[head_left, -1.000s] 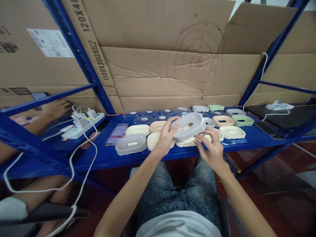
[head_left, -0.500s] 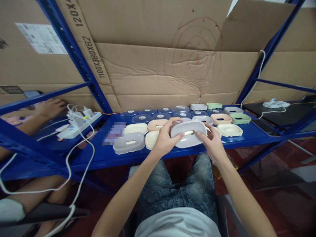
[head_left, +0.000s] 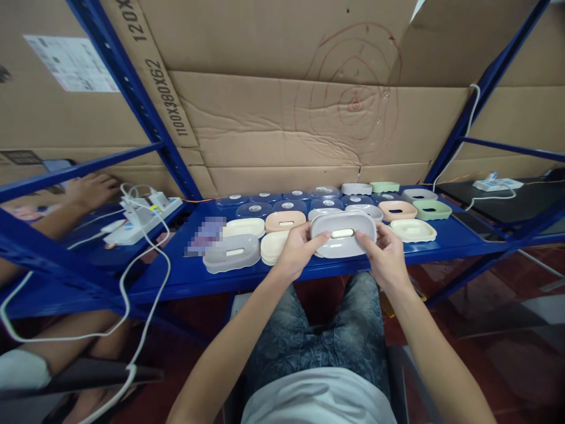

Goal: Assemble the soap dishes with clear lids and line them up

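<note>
Both hands grip a grey oval soap dish (head_left: 343,244) held above the front of the blue shelf, its face tilted toward me. A cream bar-shaped piece (head_left: 342,233) fills the slot in its middle. My left hand (head_left: 302,250) is closed on the left end, thumb by the slot. On the right end my right hand (head_left: 386,250) is closed as well, its thumb beside the slot; the fingers of both hands are partly hidden behind the dish. Nearest on the left stand a stack of cream dishes (head_left: 272,246) and a peach dish (head_left: 286,218).
Clear lids (head_left: 255,210) lie in rows at the back. Another grey dish (head_left: 232,253) is at the front left, with a cream dish (head_left: 413,230) and a green dish (head_left: 432,209) at right. Left, a power strip (head_left: 141,221) trails white cables near another person's hand (head_left: 95,188).
The grey dish has moved slightly right and levelled out. The cream piece, tilted in the slot before, now lies straight in it. Both hands keep their hold.
</note>
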A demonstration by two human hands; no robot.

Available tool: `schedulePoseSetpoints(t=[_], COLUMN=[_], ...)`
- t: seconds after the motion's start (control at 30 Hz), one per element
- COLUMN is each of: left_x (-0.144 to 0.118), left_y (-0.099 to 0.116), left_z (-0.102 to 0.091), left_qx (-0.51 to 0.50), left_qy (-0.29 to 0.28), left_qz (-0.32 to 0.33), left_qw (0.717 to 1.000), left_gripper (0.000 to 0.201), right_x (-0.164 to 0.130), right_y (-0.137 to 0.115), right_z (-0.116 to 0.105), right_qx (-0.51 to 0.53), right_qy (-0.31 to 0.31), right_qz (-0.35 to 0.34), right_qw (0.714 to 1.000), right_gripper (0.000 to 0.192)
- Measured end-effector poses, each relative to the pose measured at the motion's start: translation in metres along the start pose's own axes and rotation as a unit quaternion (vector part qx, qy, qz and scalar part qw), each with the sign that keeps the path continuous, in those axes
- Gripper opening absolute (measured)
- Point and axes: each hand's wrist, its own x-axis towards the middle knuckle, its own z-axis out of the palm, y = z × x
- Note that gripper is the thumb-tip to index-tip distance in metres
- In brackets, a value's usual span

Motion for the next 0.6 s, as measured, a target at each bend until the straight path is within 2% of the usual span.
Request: schedulePoseSetpoints(t=[0.23,0.33,0.4,0.47,0.53,0.6], left_x=[0.006,0.017,0.029,0.044,0.06,0.072], left_y=[0.012,0.022,0.03,0.039,0.046,0.049], left_z=[-0.004,-0.012,-0.027,-0.051,-0.08,-0.108], left_qx=[0.025,0.037,0.033,0.04,0.099,0.153], left_qy=[-0.017,0.022,0.075,0.137,0.211,0.267], left_qz=[0.023,0.064,0.093,0.13,0.153,0.143], left_qw=[0.999,0.997,0.992,0.981,0.96,0.94], left_gripper=[0.039,0.042,0.044,0.044,0.04,0.041], right_x=[0.0,-0.002,-0.003,-0.003,-0.001,0.003], right_y=[0.002,-0.002,-0.008,-0.013,-0.016,-0.015], right_z=[0.006,0.009,0.008,0.004,-0.002,-0.008], right_qx=[0.097,0.119,0.12,0.115,0.103,0.089], right_qy=[-0.02,-0.044,-0.062,-0.067,-0.072,-0.08], right_qz=[0.076,0.061,0.033,0.016,0.019,0.028], right_qw=[0.992,0.99,0.99,0.991,0.992,0.992], right_gripper=[0.053,0.05,0.047,0.043,0.038,0.032])
